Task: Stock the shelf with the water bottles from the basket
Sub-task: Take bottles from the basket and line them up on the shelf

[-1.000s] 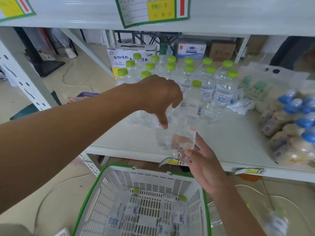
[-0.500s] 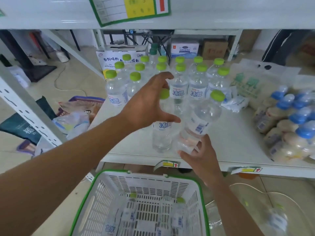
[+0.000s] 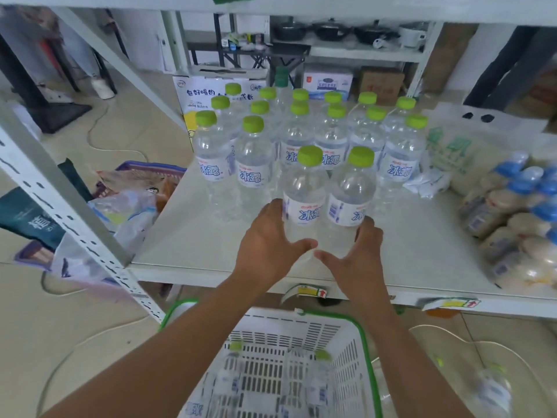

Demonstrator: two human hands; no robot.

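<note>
Both hands have dropped to the lower bodies of two bottles, and the right-hand bottle, tilted half a second ago, now stands upright. On the left hand [image 3: 271, 239] the fingers [image 3: 272, 211] lie spread along the side of the left front bottle [image 3: 304, 191], thumb splayed across its foot. The right hand [image 3: 358, 254] mirrors this against the right front bottle [image 3: 351, 191]. Neither hand looks clamped; they bracket the pair, side by side near the front edge of the shelf [image 3: 211, 245]. Behind stand the stocked rows [image 3: 331, 137] of green-capped bottles. Below, the basket [image 3: 366, 342] holds several blurred remaining bottles [image 3: 316, 387]. Stocking seems well along but unfinished: the pair likely wants nudging back, then more trips.
</note>
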